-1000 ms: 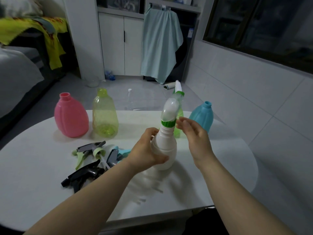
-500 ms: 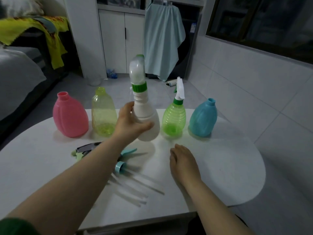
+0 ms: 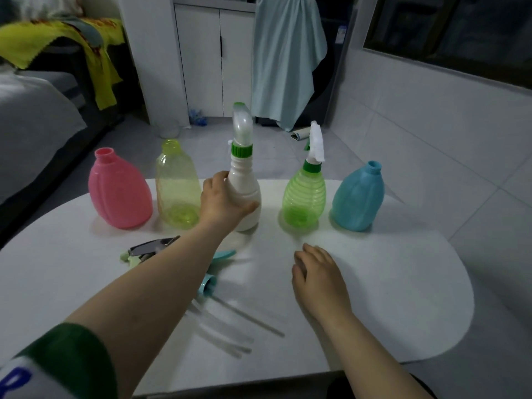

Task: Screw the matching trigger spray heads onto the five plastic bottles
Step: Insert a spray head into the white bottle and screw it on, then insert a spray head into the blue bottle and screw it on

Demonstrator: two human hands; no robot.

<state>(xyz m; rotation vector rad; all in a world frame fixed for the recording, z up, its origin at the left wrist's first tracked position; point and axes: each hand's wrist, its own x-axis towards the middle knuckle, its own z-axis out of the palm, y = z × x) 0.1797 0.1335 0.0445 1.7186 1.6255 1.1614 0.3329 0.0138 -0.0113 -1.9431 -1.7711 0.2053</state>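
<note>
Where the round white table (image 3: 403,283) meets the grey floor, five bottles stand upright in a row, necks up. At the left are an opaque pink plastic bottle (image 3: 119,194) and a translucent yellow plastic bottle (image 3: 177,185), both with open mouths. The left hand (image 3: 223,201) wraps the opaque white plastic bottle (image 3: 246,194), which carries a clear spray head on a green collar (image 3: 242,136); its long axis is vertical, and the nozzle direction is hard to read. Under that forearm lie loose trigger heads (image 3: 149,249), mostly hidden, with clear dip tubes (image 3: 247,315) pointing toward the near right. The right hand (image 3: 318,276) rests palm down on the table, fingers loose, holding nothing. Further right stand a ribbed green translucent bottle (image 3: 303,197) with a white trigger head, then an uncapped opaque blue plastic bottle (image 3: 358,198).
</note>
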